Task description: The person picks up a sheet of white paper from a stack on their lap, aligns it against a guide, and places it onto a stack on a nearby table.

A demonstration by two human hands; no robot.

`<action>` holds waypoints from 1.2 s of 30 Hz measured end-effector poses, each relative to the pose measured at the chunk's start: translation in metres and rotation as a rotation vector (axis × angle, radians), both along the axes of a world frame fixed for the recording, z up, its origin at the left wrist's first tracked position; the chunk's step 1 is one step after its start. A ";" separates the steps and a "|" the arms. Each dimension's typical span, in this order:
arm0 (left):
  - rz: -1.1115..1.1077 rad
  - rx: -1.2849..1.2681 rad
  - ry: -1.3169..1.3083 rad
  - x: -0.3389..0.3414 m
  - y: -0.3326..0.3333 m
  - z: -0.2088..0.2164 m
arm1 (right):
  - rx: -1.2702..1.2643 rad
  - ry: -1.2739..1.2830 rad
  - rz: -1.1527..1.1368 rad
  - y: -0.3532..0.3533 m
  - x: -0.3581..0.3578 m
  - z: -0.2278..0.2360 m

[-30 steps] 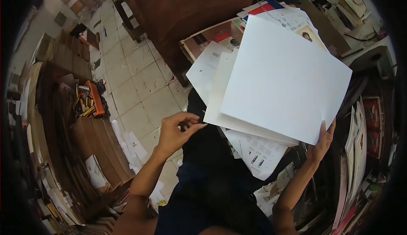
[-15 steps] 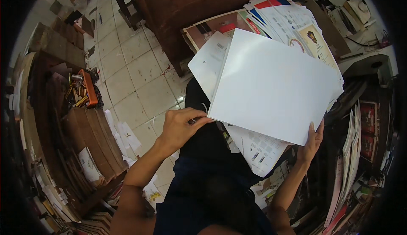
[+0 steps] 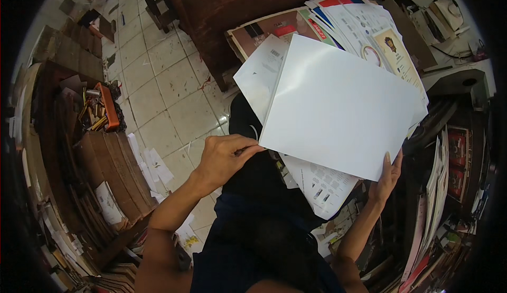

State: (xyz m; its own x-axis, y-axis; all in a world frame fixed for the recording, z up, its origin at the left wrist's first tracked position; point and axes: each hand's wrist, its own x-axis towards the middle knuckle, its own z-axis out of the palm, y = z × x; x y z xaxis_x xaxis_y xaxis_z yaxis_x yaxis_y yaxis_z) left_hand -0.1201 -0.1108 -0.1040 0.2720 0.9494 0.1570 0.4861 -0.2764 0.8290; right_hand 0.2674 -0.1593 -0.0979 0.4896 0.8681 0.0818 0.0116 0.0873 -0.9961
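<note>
Print shop — paper stacks (everywhere)

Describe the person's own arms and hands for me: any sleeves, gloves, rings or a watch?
Both forearms are bare from elbow to wrist, with no sleeves showing on them. The left hand wears no glove, ring or watch that I can see. The right hand is also ungloved with a bare wrist. A dark navy garment covers the body below.

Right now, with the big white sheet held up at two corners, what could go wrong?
The white sheet is pinched only at its edges by the left hand and right hand, so it may bend or crease. The loose papers behind it could slip out and fall to the tiled floor.
</note>
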 end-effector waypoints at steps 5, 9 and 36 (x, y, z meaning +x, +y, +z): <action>-0.073 0.044 0.036 -0.002 0.010 0.006 | -0.020 -0.009 0.009 0.001 -0.002 0.002; -0.119 0.026 0.030 -0.005 0.013 0.006 | -0.013 0.014 -0.001 0.002 0.002 -0.004; -0.132 -0.096 0.316 0.021 0.022 0.035 | -0.221 -0.141 0.203 0.005 0.037 0.002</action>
